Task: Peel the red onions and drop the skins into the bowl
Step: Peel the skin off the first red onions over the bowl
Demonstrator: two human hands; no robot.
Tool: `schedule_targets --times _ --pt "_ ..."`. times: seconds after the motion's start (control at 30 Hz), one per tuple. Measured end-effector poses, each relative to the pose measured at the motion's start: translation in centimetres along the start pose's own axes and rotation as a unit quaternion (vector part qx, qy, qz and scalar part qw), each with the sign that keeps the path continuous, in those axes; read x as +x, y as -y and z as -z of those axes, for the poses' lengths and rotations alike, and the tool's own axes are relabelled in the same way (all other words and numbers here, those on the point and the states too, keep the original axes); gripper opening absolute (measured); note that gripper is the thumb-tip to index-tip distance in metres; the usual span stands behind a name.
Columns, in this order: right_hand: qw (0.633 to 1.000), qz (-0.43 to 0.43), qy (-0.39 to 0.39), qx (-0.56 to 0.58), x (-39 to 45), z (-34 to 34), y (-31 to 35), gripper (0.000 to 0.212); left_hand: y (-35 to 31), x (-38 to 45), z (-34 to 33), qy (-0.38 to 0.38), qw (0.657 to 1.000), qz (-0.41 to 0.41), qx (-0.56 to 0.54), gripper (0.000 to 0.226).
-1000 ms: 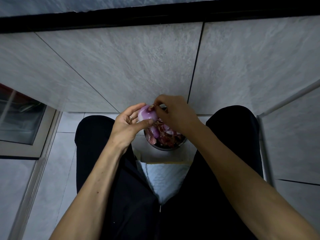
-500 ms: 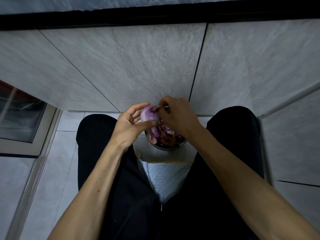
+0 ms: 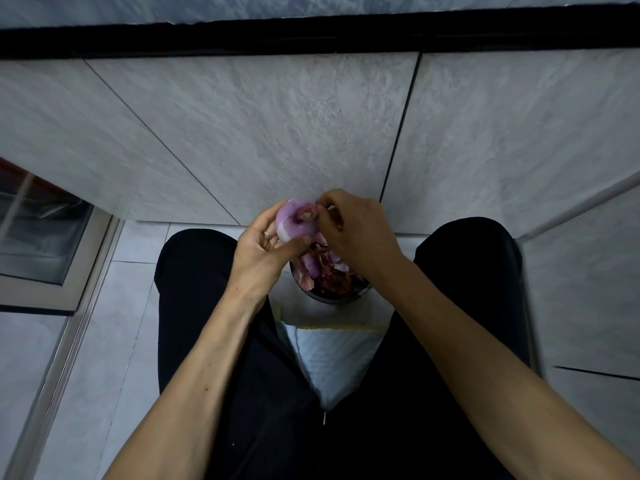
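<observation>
A mostly peeled red onion (image 3: pixel 294 223), pale purple with its brown root end facing me, is gripped between the thumb and fingers of my left hand (image 3: pixel 259 252). The fingertips of my right hand (image 3: pixel 356 233) pinch at the skin by the root end, on the onion's right side. Below both hands a dark metal bowl (image 3: pixel 332 296) sits on the floor between my knees. It holds reddish skins (image 3: pixel 330 271) and another purple onion (image 3: pixel 309 266). My right hand hides the bowl's right half.
I sit with black-trousered legs on either side of the bowl, facing a grey tiled wall (image 3: pixel 277 133). White padded paper (image 3: pixel 332 355) lies on the floor just behind the bowl. A framed glass panel (image 3: pixel 41 244) stands at the left.
The onion has been turned in my left hand, so its root end now faces me. My right fingertips have shifted along its top to the root.
</observation>
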State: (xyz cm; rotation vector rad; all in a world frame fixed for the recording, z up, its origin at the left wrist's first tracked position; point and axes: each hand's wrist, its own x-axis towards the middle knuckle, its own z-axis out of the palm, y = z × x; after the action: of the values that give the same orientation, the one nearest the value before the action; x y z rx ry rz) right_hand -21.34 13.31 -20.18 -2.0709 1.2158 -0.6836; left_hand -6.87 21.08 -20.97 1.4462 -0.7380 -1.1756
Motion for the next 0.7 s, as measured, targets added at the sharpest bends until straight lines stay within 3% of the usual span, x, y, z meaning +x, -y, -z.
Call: schedule_targets --times 0.27,0.53,0.7 --pt "0.992 0.117 0.003 0.049 0.1 0.0 -1.2 0.025 0.1 0.6 0.9 0.007 1.0 -0.008 0.003 0.07" --pt "0.944 0.305 -0.041 -0.119 0.0 -0.1 -2.1 0.013 0.1 0.5 1.3 0.044 0.997 -0.007 0.06 0.072" --pt "0.963 0.265 -0.024 -0.052 -0.1 -0.3 -2.1 0.017 0.4 0.5 1.6 0.06 0.995 -0.008 0.074 0.073"
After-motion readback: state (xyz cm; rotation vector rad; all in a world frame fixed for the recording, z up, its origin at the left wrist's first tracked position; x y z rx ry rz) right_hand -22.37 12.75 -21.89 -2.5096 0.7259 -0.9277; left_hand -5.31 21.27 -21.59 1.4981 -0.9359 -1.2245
